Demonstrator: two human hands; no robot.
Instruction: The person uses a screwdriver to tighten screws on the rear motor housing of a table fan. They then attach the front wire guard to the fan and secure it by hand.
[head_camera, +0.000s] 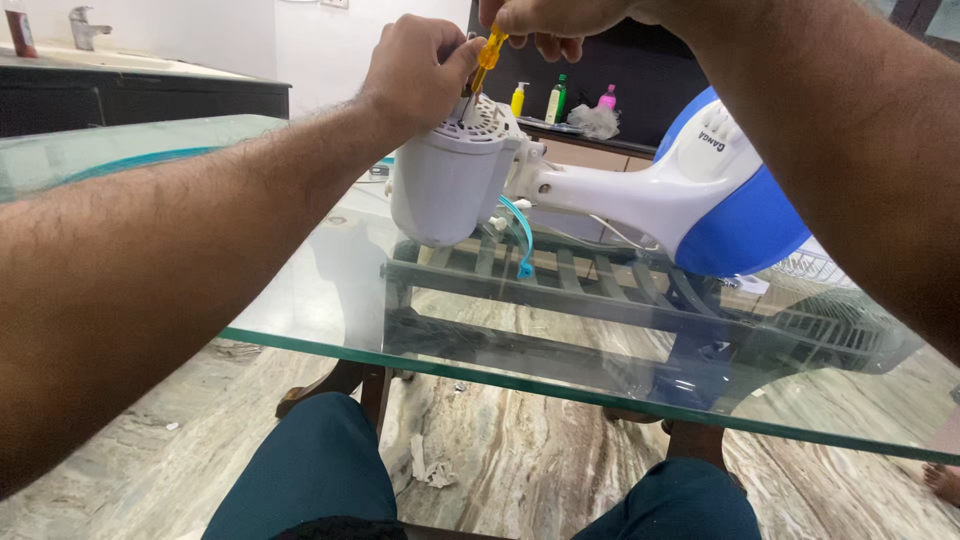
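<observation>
My left hand (418, 72) is closed over the top of the grey motor housing (450, 180), fingers curled down on the vented cap (487, 116) and holding it steady. My right hand (555, 18) sits just right of it at the top edge of the view, fingers pressed together around the yellow handle of a screwdriver (487, 58).

The screwdriver's long axis runs steeply down and slightly left. The handle is up in my right hand; the tip goes down toward the vented cap, beside my left thumb. The tip itself is hidden between my hand and the cap, so I cannot tell whether it is seated in a screw.

The housing stands near the middle of the glass table (300, 330), on the far side from me. The long axis of the whole appliance runs left to right: the housing at left, then a white neck (610, 200), then the blue and white base (740, 210) at right, under my right forearm.

Both hands meet over the housing. The left hand is nearer to it and in full contact; the right reaches it only through the tool. A thin teal strip (522, 235) hangs from the housing's right side.

Bottles (556, 100) stand on a counter far behind.
</observation>
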